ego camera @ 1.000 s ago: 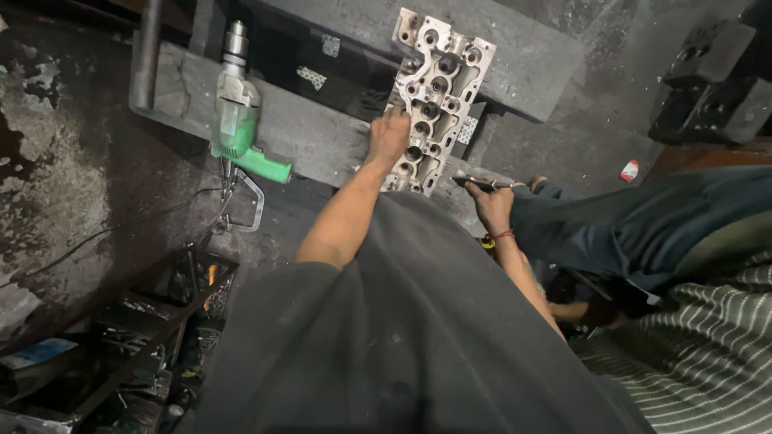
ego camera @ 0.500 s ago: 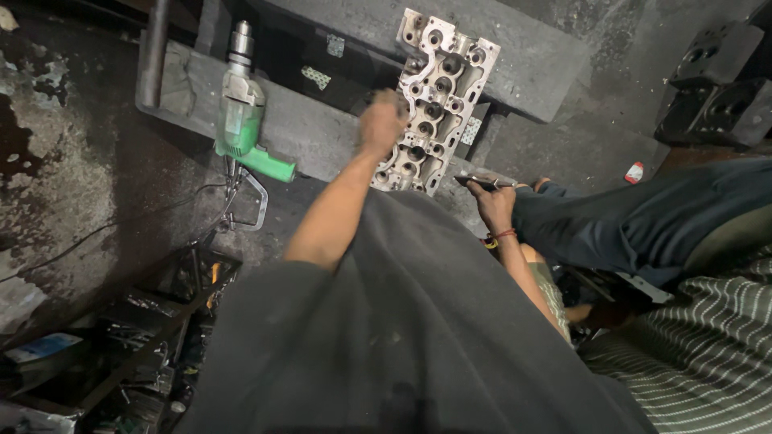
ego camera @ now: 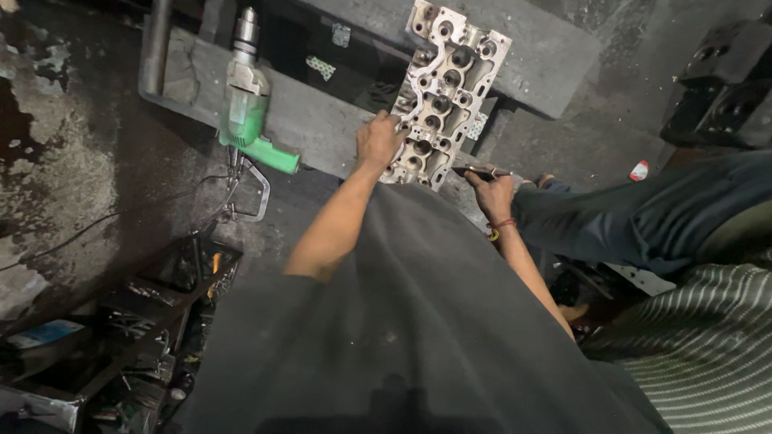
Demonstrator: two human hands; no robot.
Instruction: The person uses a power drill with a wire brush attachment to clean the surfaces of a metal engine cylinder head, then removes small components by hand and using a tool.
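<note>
Cylinder head (ego camera: 445, 92), a pale cast metal piece full of round holes, is lying across a dark grey slab bench (ego camera: 322, 120), with the left hand (ego camera: 379, 140) resting on its lower left edge, fingers curled down against the metal. Right hand (ego camera: 492, 193) is just off the lower right corner, closed around a thin dark metal tool (ego camera: 481, 171) pointing left toward the casting. Green electric drill (ego camera: 249, 112) sits well off to the left on the same bench, and someone in a striped shirt (ego camera: 708, 354) is off to the right.
</note>
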